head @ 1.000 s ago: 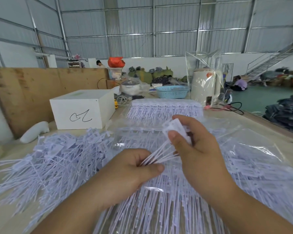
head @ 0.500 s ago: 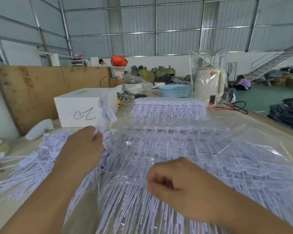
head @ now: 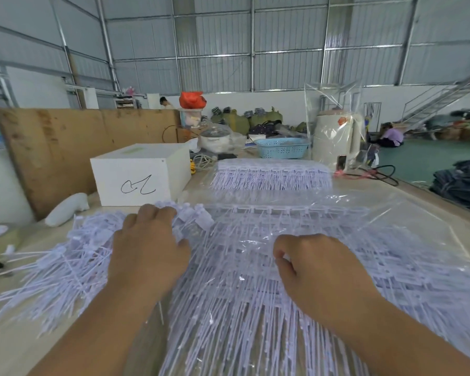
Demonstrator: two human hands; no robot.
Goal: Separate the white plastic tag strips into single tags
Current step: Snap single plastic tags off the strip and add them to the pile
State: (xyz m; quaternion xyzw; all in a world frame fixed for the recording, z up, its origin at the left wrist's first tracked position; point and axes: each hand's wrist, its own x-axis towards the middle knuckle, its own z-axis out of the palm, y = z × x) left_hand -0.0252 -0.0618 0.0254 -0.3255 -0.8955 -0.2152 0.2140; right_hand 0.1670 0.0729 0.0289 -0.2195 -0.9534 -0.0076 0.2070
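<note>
Two bare hands over tags. Left hand (head: 147, 248), fingers spread, rests on loose pile of separated thin white plastic tags (head: 60, 270), likely depositing. Right hand (head: 318, 270), fingers curled, apparently picking at joined white tag strips (head: 255, 308) in clear film, centre-near.

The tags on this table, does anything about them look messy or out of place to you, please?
Only mildly: the loose tags left of the left hand lie in a crisscrossed heap, unlike the neat strips under the right hand. Nothing looks damaged.
</note>
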